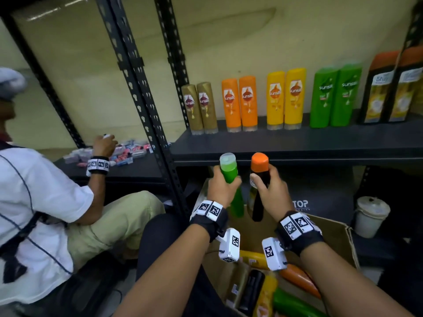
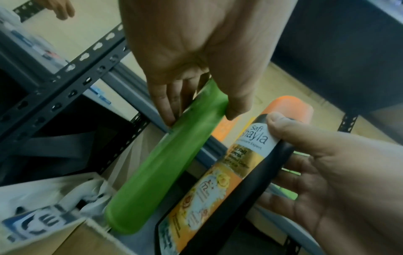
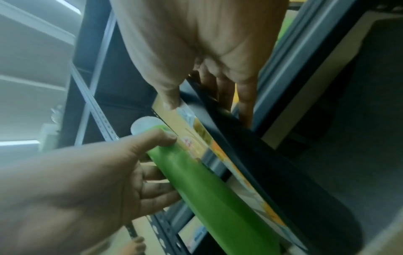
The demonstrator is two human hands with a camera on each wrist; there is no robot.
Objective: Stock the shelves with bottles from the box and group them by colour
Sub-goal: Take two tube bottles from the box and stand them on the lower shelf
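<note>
My left hand (image 1: pixel 223 186) grips a green bottle (image 1: pixel 231 177) near its pale cap, held upright just below the front edge of the dark shelf (image 1: pixel 297 145). Beside it my right hand (image 1: pixel 270 191) grips a black bottle with an orange cap (image 1: pixel 259 165). In the left wrist view the green bottle (image 2: pixel 165 165) and the black bottle (image 2: pixel 250 172) lie side by side, fingers curled round each. On the shelf stand pairs of gold (image 1: pixel 200 108), orange (image 1: pixel 240 104), yellow (image 1: pixel 286 99), green (image 1: pixel 335 97) and black bottles (image 1: pixel 391 88). The cardboard box (image 1: pixel 343 239) below my wrists holds several more bottles.
Another person (image 1: pixel 34 202) sits at the left, one hand over small packets (image 1: pixel 128 152) on a neighbouring shelf. Black slotted uprights (image 1: pixel 142 92) divide the two shelf units. A white bucket (image 1: pixel 370 216) and a dark bag (image 1: pixel 320 197) sit under the shelf at the right.
</note>
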